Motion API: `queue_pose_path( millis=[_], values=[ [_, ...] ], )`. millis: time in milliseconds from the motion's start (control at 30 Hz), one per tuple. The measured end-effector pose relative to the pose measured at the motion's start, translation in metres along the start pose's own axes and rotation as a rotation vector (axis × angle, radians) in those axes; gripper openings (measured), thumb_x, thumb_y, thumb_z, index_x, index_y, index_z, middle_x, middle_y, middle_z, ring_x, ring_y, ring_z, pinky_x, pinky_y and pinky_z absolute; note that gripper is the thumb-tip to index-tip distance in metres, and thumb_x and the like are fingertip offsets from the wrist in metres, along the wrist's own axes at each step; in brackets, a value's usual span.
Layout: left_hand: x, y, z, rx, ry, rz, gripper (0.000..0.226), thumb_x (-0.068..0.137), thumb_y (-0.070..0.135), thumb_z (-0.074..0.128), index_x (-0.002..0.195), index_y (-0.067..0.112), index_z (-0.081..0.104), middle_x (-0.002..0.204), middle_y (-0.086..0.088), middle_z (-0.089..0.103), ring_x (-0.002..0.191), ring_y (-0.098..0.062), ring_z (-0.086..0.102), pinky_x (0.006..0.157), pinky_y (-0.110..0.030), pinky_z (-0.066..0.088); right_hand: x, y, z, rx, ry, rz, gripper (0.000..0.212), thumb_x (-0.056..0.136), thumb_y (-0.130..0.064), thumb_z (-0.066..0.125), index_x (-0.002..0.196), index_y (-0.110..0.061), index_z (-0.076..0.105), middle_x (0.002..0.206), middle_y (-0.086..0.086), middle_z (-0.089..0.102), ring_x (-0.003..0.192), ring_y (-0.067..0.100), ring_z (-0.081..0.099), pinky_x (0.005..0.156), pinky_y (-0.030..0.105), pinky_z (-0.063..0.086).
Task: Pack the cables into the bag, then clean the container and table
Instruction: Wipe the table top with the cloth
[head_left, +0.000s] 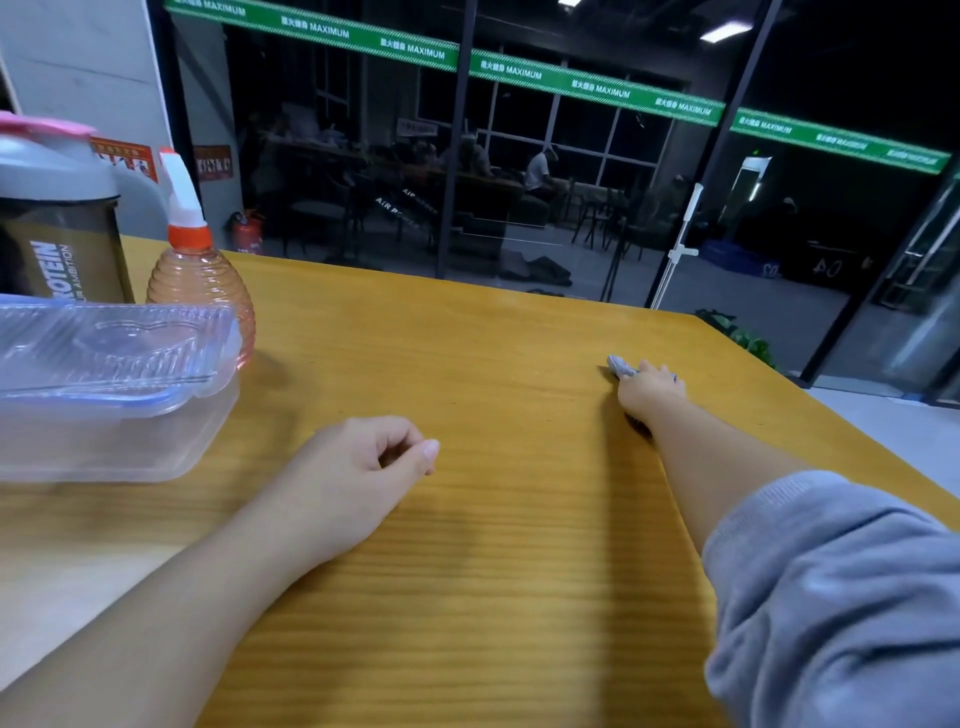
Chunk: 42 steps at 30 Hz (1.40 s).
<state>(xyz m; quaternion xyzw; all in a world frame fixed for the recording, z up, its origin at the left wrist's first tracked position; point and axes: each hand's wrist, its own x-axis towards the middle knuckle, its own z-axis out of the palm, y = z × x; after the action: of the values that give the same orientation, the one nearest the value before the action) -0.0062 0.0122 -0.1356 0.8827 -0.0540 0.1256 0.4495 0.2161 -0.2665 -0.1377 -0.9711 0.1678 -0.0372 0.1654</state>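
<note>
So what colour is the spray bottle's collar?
Orange, on the spray bottle; head view shows it.

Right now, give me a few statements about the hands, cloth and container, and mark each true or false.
1. The right hand presses a grey cloth on the table. True.
2. The left hand grips the spray bottle. False: it rests on the table, holding nothing.
3. The clear container has its lid on. True.
4. The spray bottle lies on its side. False: it stands upright behind the container.
</note>
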Motion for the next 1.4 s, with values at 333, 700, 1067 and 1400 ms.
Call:
queue_pose_path(
  millis=[333, 700, 1067, 1400],
  values=[
    [0.002, 0.003, 0.005, 0.046, -0.076, -0.013, 0.025, 0.085, 0.041, 0.054, 0.072, 0.021, 0.061, 0.058, -0.001, 0.057, 0.047, -0.008, 0.045, 0.057, -0.04, 0.047, 0.004, -0.034, 0.009, 0.044, -0.194, -0.161, 0.057, 0.099, -0.054, 0.015, 0.151, -0.029, 0.02, 0.16, 0.001, 0.004, 0.147, 0.026, 0.005, 0.114, 0.048, 0.017],
    [0.002, 0.006, 0.003, 0.065, -0.076, -0.033, 0.026, 0.087, 0.041, 0.053, 0.071, 0.022, 0.061, 0.066, -0.007, 0.063, 0.047, -0.011, 0.048, 0.058, -0.043, 0.048, -0.018, -0.071, 0.025, 0.024, -0.292, -0.423, 0.051, 0.101, -0.047, 0.021, 0.15, -0.032, 0.023, 0.16, -0.003, 0.006, 0.146, 0.025, 0.01, 0.116, 0.045, 0.014],
    [0.001, 0.009, 0.001, 0.085, -0.06, -0.016, 0.026, 0.087, 0.04, 0.054, 0.071, 0.021, 0.061, 0.067, -0.007, 0.064, 0.048, -0.009, 0.049, 0.063, -0.042, 0.049, -0.069, -0.077, 0.03, -0.011, -0.346, -0.812, 0.047, 0.1, -0.047, 0.03, 0.147, -0.036, 0.028, 0.158, -0.009, 0.015, 0.146, 0.011, 0.01, 0.118, 0.035, 0.013],
    [-0.002, 0.008, -0.016, 0.103, 0.107, -0.088, 0.029, 0.087, 0.039, 0.053, 0.063, 0.023, 0.056, 0.057, -0.003, 0.059, 0.048, -0.014, 0.046, 0.057, -0.04, 0.046, -0.158, -0.055, 0.009, 0.06, -0.498, -1.125, 0.038, 0.1, -0.03, 0.045, 0.137, -0.035, 0.046, 0.147, -0.024, 0.032, 0.134, -0.012, 0.022, 0.104, 0.002, 0.013]
  ],
)
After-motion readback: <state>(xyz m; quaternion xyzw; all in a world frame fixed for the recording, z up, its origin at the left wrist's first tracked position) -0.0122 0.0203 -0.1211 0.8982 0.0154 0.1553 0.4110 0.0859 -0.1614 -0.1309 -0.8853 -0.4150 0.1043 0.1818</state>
